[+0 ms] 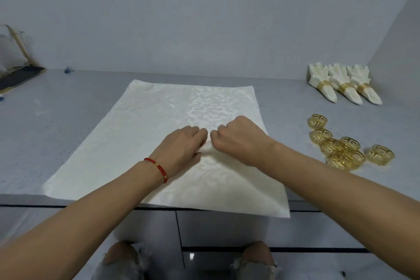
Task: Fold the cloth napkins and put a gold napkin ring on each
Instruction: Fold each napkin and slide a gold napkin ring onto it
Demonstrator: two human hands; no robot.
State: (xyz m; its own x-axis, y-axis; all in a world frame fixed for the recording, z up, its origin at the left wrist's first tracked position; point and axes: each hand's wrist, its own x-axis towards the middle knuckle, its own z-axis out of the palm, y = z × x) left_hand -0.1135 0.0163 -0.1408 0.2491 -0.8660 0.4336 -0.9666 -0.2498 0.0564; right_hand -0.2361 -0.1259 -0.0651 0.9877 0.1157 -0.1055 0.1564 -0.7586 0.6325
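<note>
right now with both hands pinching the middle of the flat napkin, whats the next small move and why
Probably lift the pinched centre straight up. The left hand and right hand grip a small fold at the middle of the napkin, which otherwise lies flat.

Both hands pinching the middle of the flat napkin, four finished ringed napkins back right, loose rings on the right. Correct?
Not quite: the head view shows three finished napkins, not four. Both the left hand and right hand pinch the flat napkin; loose rings lie right.
</note>
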